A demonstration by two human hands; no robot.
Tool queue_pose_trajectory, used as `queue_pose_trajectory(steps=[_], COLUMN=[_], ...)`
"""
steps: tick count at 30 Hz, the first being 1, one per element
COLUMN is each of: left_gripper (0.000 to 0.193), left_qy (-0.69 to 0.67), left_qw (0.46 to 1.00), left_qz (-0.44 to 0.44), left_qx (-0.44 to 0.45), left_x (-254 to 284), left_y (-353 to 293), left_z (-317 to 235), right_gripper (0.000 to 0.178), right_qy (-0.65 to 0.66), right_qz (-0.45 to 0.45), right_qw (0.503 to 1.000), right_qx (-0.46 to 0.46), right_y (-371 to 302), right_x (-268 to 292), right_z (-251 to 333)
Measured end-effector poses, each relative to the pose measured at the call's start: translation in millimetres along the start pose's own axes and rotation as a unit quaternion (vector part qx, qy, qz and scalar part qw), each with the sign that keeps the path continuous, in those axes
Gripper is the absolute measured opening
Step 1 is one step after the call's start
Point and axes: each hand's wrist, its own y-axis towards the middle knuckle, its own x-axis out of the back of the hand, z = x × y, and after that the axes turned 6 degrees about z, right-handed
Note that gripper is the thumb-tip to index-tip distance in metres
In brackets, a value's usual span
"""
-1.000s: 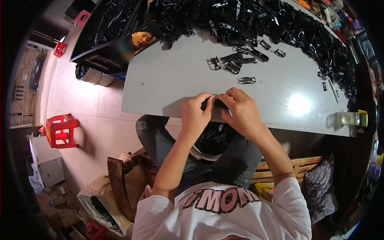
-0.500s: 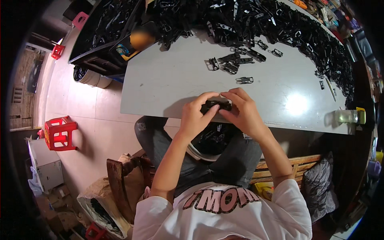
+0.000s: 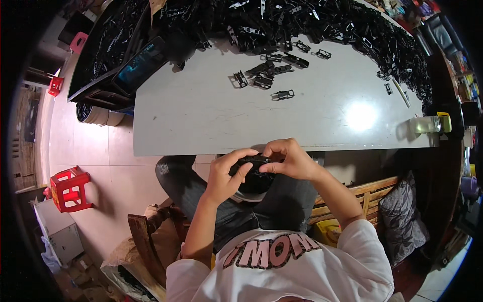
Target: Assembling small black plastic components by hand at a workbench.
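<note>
Between my two hands is a small black plastic part (image 3: 255, 160), held just off the near edge of the table and above my lap. My left hand (image 3: 225, 173) pinches its left end between thumb and fingers. At the other end, my right hand (image 3: 291, 160) grips it the same way. The fingers cover much of the part, so its exact shape is hidden. Under the hands, between my knees, a container (image 3: 241, 196) holds dark pieces. Several loose black clip-like parts (image 3: 262, 80) lie on the white table (image 3: 201, 116) beyond my hands, one single part (image 3: 283, 94) nearest.
A large heap of black parts (image 3: 342, 30) covers the table's far side and right. A phone (image 3: 141, 64) leans by a black crate (image 3: 83, 93) at the left. A lidded jar (image 3: 427, 124) stands at the right edge. A red stool (image 3: 70, 190) is on the floor.
Both hands have come back from over the table's front edge toward my body, still holding the black part. The view has shifted, and the phone's picture has turned from orange to dark blue.
</note>
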Motion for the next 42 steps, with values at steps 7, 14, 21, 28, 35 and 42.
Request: queue_pose_trajectory(steps=[7,14,21,28,35,42], left_gripper=[0.022,0.021,0.037,0.022,0.013,0.014], left_qy=[0.058,0.111,0.304,0.321,0.354,0.095], left_qw=[0.995,0.989,0.946,0.938,0.919,0.986], left_qz=[0.006,0.002,-0.020,-0.040,-0.076,-0.137], left_qx=[-0.083,-0.097,-0.111,-0.121,-0.158,0.025], left_x=[1,-3,0,9,20,19], left_y=[-8,-12,-10,-3,24,56], left_z=[-2,7,14,3,-5,19], right_gripper=[0.024,0.026,0.023,0.019,0.017,0.037], right_qy=[0.148,-0.160,-0.420,-0.463,-0.458,-0.596], right_qz=[0.022,0.027,-0.380,-0.273,-0.438,-0.485], right_qw=[0.988,0.984,0.817,0.833,0.762,0.636], right_qx=[0.036,0.069,0.102,0.132,0.130,0.069], right_y=[-2,-4,34,33,56,99], right_x=[-16,-4,59,61,167,261], right_z=[-15,2,7,6,-5,-1])
